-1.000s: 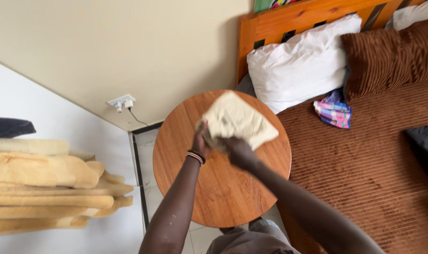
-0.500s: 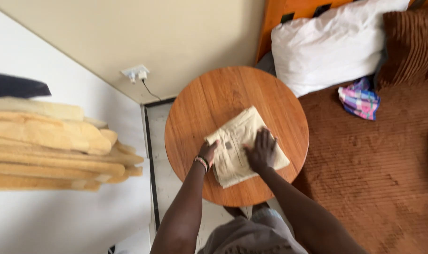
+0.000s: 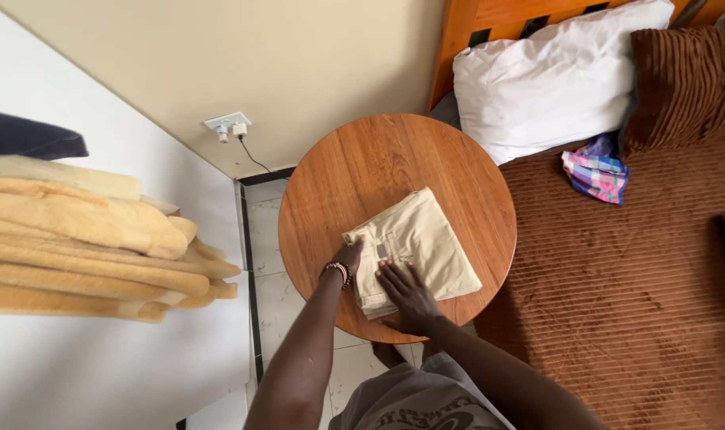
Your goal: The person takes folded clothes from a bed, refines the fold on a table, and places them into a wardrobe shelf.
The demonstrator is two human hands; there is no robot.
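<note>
Currently I log 1 folded cream garment (image 3: 417,243) on the round wooden table (image 3: 354,171) (near-right part): left hand (image 3: 348,256) touching its left edge, right hand (image 3: 406,291) flat, fingers spread, gripping nothing.

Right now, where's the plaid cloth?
The plaid cloth lies on the brown bed cover, right of the round table, below the white pillow.

Light: bright, soft daylight, even across the room
Shadows: faint, only a soft one under the table (image 3: 458,159) rim
Glare: none, white pillow (image 3: 554,76) near clipping
Focus: centre sharp
Blur: folded blankets (image 3: 84,239) at left edge soft
Distortion: wide-angle, wall lines slanted
</note>
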